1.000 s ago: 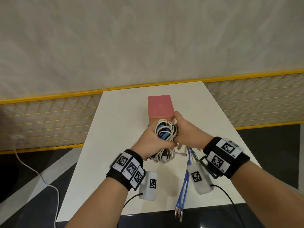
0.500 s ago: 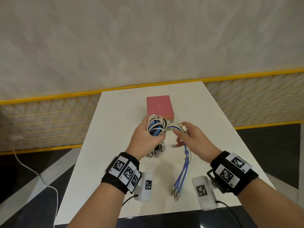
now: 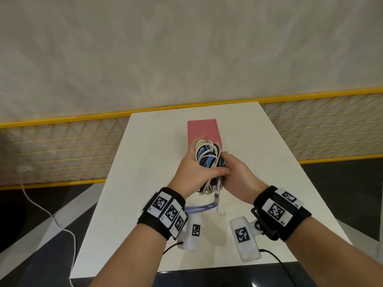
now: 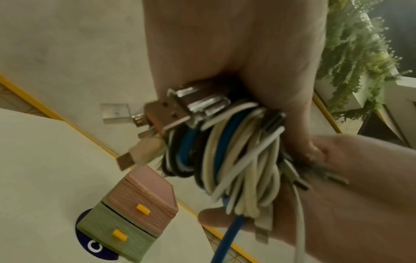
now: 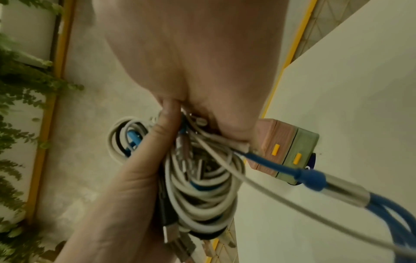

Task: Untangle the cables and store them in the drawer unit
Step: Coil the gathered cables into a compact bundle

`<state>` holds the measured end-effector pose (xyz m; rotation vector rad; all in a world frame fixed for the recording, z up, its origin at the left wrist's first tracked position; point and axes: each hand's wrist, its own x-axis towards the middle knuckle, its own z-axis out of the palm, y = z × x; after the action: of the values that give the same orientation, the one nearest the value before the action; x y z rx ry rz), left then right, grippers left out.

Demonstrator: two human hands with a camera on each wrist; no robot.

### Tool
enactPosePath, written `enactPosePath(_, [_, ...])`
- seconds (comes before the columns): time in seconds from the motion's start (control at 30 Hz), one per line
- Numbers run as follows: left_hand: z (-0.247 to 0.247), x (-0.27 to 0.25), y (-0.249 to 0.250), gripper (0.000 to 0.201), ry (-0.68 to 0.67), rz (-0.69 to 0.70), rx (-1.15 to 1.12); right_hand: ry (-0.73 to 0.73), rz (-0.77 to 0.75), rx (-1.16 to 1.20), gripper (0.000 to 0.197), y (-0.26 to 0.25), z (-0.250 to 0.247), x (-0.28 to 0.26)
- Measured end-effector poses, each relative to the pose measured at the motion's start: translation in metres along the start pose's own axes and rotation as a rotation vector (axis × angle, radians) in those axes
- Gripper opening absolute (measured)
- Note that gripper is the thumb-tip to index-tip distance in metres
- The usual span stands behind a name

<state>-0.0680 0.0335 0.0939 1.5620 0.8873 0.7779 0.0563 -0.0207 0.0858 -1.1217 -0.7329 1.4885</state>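
Fingers (image 4: pixel 243 53) of the left hand (image 3: pixel 194 172) curl round the tangled bundle of cables (image 3: pixel 207 156), held above the white tabletop (image 3: pixel 145 162) just in front of the drawer unit (image 3: pixel 203 131). From the other side the right hand (image 3: pixel 240 179) closes on the same bundle, thumb pressed to it. Below the hands a blue cable (image 5: pixel 315 178) and a white cable (image 5: pixel 281 199) hang loose. Both drawers, pink above green, are closed.
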Motion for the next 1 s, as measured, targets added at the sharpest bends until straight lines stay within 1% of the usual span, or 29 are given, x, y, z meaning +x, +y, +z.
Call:
enactPosePath(0.07, [-0.001,0.005,-0.001,0.103,-0.029,-0.061,-0.008,-0.041,0.011,0.05,0.047,-0.004,-0.003,-0.009])
enactPosePath(0.1, [-0.002,0.007,-0.001,0.107,-0.041,-0.088,-0.022,-0.061,0.001,0.075,0.047,-0.004,-0.005,-0.008])
enactPosePath(0.13, [-0.005,0.008,-0.002,0.108,-0.037,-0.108,-0.04,-0.123,-0.042,0.087,0.047,-0.005,-0.012,-0.013])
enactPosePath(0.17, [-0.004,0.007,0.004,0.105,-0.046,-0.109,-0.042,-0.185,-0.078,0.119,0.049,-0.004,-0.01,-0.008])
enactPosePath(0.2, [0.001,0.003,0.016,0.094,-0.047,-0.094,-0.04,-0.235,-0.067,0.11,0.054,-0.006,-0.004,0.0])
enactPosePath(0.23, [0.008,-0.001,0.027,0.083,-0.033,-0.053,-0.027,-0.27,-0.07,-0.041,0.063,-0.006,-0.022,0.012])
enactPosePath(0.27, [0.022,-0.008,0.042,0.071,-0.048,0.007,0.002,-0.106,-0.198,-0.136,0.078,0.049,-0.064,0.071])
enactPosePath(0.3, [0.028,-0.027,0.067,0.06,-0.035,0.034,0.045,-0.05,-0.325,-0.171,0.095,0.105,-0.092,0.131])
enactPosePath(0.33, [0.028,-0.036,0.078,0.053,0.05,0.019,0.04,-0.009,-0.414,-0.209,0.104,0.134,-0.106,0.161])
enactPosePath(0.37, [0.03,-0.038,0.074,0.049,0.074,-0.002,-0.021,-0.023,-0.447,-0.242,0.102,0.141,-0.113,0.164])
enactPosePath(0.4, [0.035,-0.034,0.056,0.046,0.054,-0.017,-0.147,-0.031,-0.435,-0.332,0.089,0.124,-0.108,0.138])
enactPosePath(0.43, [0.031,-0.016,0.028,0.042,0.107,-0.104,-0.26,-0.06,-0.34,-0.42,0.075,0.074,-0.085,0.074])
enactPosePath(0.47, [0.018,-0.006,0.017,0.037,0.153,-0.167,-0.292,-0.177,-0.262,-0.468,0.07,0.016,-0.037,0.007])
enactPosePath(0.5, [0.01,-0.003,0.011,0.033,0.177,-0.193,-0.305,-0.2,-0.091,-0.461,0.076,-0.007,-0.026,0.0])
enactPosePath(0.53, [0.004,0.0,0.008,0.03,0.215,-0.215,-0.324,-0.183,-0.101,-0.547,0.086,-0.012,-0.034,-0.01])
enactPosePath(0.57, [-0.001,0.002,0.005,0.027,0.237,-0.217,-0.335,-0.174,-0.094,-0.604,0.091,-0.011,-0.039,-0.017])
enactPosePath(0.6, [-0.003,0.003,0.007,0.023,0.25,-0.205,-0.344,-0.146,-0.048,-0.655,0.09,-0.004,-0.038,-0.016])
enactPosePath(0.63, [-0.008,0.005,0.008,0.019,0.261,-0.189,-0.344,-0.161,-0.034,-0.748,0.082,0.004,-0.042,-0.017])
enactPosePath(0.67, [-0.011,0.006,0.01,0.017,0.278,-0.177,-0.342,-0.204,-0.035,-0.824,0.067,0.018,-0.046,-0.013])
enactPosePath(0.7, [-0.016,0.007,0.01,0.018,0.295,-0.165,-0.339,-0.225,-0.028,-0.889,0.047,0.03,-0.051,-0.012])
enactPosePath(0.73, [-0.02,0.008,0.008,0.02,0.306,-0.16,-0.339,-0.217,-0.019,-0.931,0.029,0.036,-0.057,-0.013])
enactPosePath(0.77, [-0.023,0.008,0.007,0.021,0.313,-0.157,-0.33,-0.191,0.001,-0.95,0.019,0.037,-0.061,-0.015])
enactPosePath(0.83, [-0.028,0.006,0.006,0.021,0.317,-0.152,-0.324,-0.122,0.002,-0.984,0.015,0.036,-0.07,-0.016])
enactPosePath(0.87, [-0.031,0.006,0.004,0.02,0.317,-0.149,-0.322,-0.095,-0.022,-1.005,0.014,0.035,-0.074,-0.016])
enactPosePath(0.93, [-0.035,0.004,0.001,0.021,0.307,-0.146,-0.302,-0.043,-0.115,-1.071,0.017,0.028,-0.081,-0.013])
enactPosePath(1.0, [-0.038,0.001,-0.002,0.023,0.278,-0.142,-0.252,0.035,-0.244,-1.208,0.02,0.022,-0.087,-0.006])
